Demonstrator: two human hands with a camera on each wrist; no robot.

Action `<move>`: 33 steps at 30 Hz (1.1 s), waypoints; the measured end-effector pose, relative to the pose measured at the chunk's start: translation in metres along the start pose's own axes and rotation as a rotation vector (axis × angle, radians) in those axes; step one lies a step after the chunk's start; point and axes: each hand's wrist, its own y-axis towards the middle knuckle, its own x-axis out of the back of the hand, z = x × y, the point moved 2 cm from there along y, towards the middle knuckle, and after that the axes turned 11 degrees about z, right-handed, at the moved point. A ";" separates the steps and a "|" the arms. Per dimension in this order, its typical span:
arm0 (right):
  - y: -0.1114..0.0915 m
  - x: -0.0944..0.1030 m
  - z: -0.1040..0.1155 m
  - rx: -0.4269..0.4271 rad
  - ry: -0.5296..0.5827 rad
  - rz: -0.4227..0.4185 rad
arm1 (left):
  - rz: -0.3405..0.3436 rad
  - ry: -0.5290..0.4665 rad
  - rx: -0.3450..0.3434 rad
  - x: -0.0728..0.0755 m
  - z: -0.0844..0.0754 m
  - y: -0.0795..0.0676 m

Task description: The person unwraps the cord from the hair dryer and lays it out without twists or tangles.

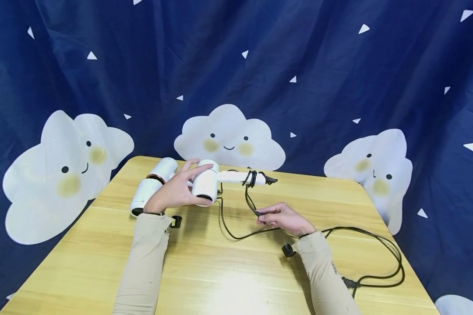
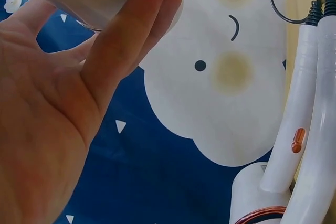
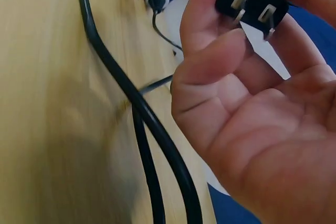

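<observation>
My left hand (image 1: 177, 186) grips the white barrel of a hair dryer (image 1: 206, 183), thumb on the near side and fingers over the top. The dryer's handle points right, with black cord (image 1: 252, 178) wound around it. My right hand (image 1: 285, 218) pinches the black plug (image 3: 252, 4) at that cord's end. In the right wrist view its two metal prongs face the camera. Left of my left hand, another white hair dryer (image 1: 146, 194) with a copper ring lies on the table. The left wrist view shows two white handles (image 2: 286, 114) side by side, one with a copper switch.
A black cord (image 1: 236, 237) runs across the wooden table (image 1: 220, 271), passes my right wrist and loops at the right. Another black plug (image 1: 350, 283) lies beside my right forearm. Behind the table hangs a blue curtain (image 1: 319, 109) with clouds.
</observation>
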 end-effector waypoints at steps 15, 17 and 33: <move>-0.005 0.013 -0.005 -0.047 0.112 -0.015 | 0.010 -0.029 -0.020 -0.003 -0.004 0.002; -0.006 0.015 -0.005 -0.028 0.144 -0.051 | 0.010 -0.026 -0.024 -0.003 -0.005 0.002; -0.015 0.030 0.005 0.109 0.343 -0.221 | 0.031 -0.004 -0.032 -0.007 -0.010 0.005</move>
